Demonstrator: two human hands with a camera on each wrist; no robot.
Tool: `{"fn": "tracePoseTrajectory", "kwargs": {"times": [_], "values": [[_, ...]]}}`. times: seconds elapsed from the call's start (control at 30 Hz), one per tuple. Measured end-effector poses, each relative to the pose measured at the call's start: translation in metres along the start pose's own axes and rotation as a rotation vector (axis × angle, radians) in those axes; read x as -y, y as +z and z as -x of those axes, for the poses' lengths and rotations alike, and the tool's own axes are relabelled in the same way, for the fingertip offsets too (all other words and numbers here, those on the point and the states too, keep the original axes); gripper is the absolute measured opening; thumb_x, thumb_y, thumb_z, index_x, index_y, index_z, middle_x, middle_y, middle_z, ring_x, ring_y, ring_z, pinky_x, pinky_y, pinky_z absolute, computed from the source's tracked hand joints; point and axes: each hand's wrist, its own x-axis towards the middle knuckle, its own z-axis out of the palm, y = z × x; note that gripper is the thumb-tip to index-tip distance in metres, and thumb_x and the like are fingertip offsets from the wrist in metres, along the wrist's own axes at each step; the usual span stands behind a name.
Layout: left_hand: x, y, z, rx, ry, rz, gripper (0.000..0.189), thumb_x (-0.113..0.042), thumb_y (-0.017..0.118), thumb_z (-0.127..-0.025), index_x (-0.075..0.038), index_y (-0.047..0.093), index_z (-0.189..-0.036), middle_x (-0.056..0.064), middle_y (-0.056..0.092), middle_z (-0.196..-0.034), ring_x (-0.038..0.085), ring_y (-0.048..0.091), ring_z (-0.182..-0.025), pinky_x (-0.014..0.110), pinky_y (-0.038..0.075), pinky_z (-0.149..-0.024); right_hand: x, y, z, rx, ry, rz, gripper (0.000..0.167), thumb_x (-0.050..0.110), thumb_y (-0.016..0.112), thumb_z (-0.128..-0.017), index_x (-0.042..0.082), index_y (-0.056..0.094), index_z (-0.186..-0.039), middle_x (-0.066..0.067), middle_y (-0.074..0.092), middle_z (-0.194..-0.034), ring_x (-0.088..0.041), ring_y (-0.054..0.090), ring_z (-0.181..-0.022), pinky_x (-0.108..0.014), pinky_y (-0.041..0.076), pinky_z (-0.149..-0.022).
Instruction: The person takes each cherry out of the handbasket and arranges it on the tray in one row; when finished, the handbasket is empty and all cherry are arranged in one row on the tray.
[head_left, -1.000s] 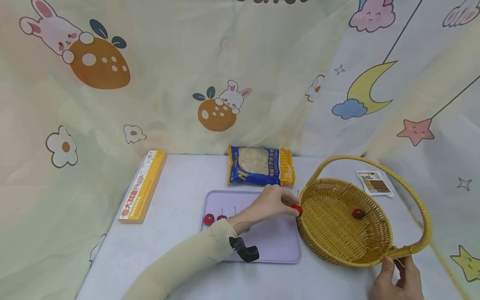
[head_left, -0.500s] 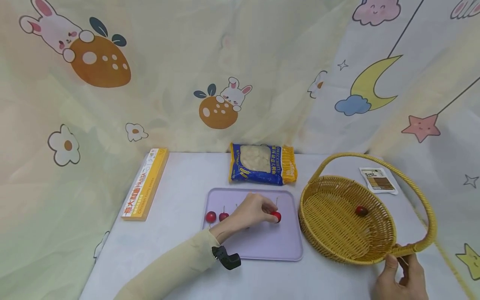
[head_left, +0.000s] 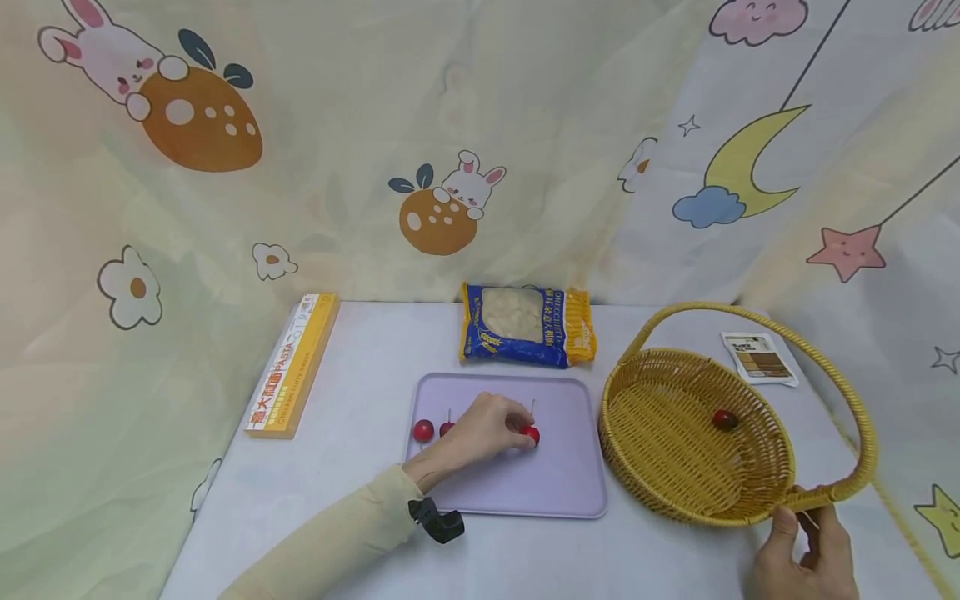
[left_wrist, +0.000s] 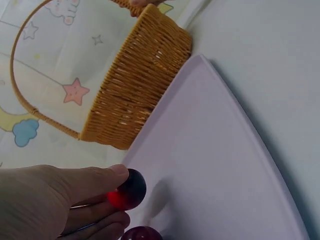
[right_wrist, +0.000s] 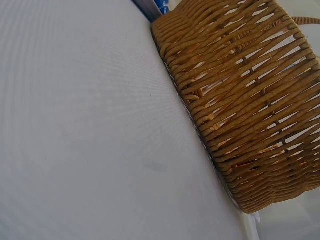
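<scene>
My left hand (head_left: pixel 487 429) pinches a red cherry (head_left: pixel 531 436), its thin stem pointing up, over the middle of the lilac tray (head_left: pixel 555 487). In the left wrist view, thumb and fingers grip that cherry (left_wrist: pixel 131 190), and a second dark red cherry (left_wrist: pixel 142 233) shows just below it. Two more cherries lie at the tray's left side, a round one (head_left: pixel 423 430) and one (head_left: pixel 446 427) partly covered by the hand. My right hand (head_left: pixel 806 554) holds the woven basket (head_left: pixel 675 467) at the base of its handle. One dark red cherry (head_left: pixel 724 419) sits inside the basket.
Behind the tray lies a blue and yellow pasta bag (head_left: pixel 525 325). A yellow pasta box (head_left: pixel 292 367) stands at the left, and a small white and brown packet (head_left: pixel 759 358) lies behind the basket. A printed cloth (head_left: pixel 337 167) hangs along the back.
My left hand has moved left with the cherry, from the basket's left rim back over the tray. My right hand stays on the basket; the view has shifted slightly.
</scene>
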Motion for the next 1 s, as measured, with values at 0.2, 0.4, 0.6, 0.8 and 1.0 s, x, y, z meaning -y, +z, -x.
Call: {"fn": "tracePoseTrajectory", "kwargs": {"times": [0.2,0.4,0.6,0.8,1.0], "values": [[0.001,-0.001,0.002,0.001,0.007,-0.044,0.027,-0.021,0.089,-0.084,-0.009,0.083,-0.107,-0.002,0.081,-0.096,0.003,0.069,-0.086,0.022,0.055,-0.081,0.005,-0.001,0.001,0.009,0.054,0.053,0.048,0.033,0.063,-0.104,0.038,0.053,-0.15,-0.006,0.065,-0.141,0.01,0.054,-0.127,-0.014,0.043,-0.111],[0.003,0.001,0.004,0.006,0.016,-0.076,0.026,-0.021,0.089,-0.084,-0.009,0.083,-0.107,-0.001,0.081,-0.098,0.004,0.07,-0.089,0.024,0.057,-0.086,0.007,-0.001,0.001,0.008,0.031,0.026,0.048,0.033,0.065,-0.103,0.035,0.054,-0.15,-0.006,0.065,-0.141,0.009,0.055,-0.126,-0.014,0.044,-0.11],[0.005,0.003,0.006,0.013,0.01,-0.087,0.027,-0.022,0.088,-0.086,-0.01,0.083,-0.109,-0.001,0.08,-0.099,0.003,0.068,-0.087,0.022,0.057,-0.084,0.007,-0.001,0.001,0.004,0.043,0.03,0.049,0.033,0.065,-0.103,0.036,0.054,-0.15,-0.005,0.065,-0.141,0.01,0.056,-0.126,-0.014,0.044,-0.11],[-0.002,-0.001,0.007,0.001,0.013,-0.127,0.027,-0.024,0.086,-0.088,-0.01,0.082,-0.11,0.0,0.081,-0.101,0.006,0.071,-0.089,0.023,0.059,-0.083,0.001,0.0,-0.001,-0.011,-0.008,-0.024,0.048,0.027,0.068,-0.102,0.031,0.058,-0.148,0.0,0.067,-0.137,0.007,0.059,-0.122,-0.014,0.047,-0.106],[-0.016,-0.011,0.002,-0.032,0.04,-0.135,0.031,-0.028,0.083,-0.09,-0.008,0.081,-0.113,0.005,0.081,-0.106,0.014,0.076,-0.088,0.023,0.059,-0.077,-0.004,0.002,-0.004,-0.022,-0.08,-0.105,0.044,0.018,0.071,-0.101,0.026,0.063,-0.144,0.012,0.067,-0.131,0.002,0.063,-0.119,-0.014,0.05,-0.102]]}}
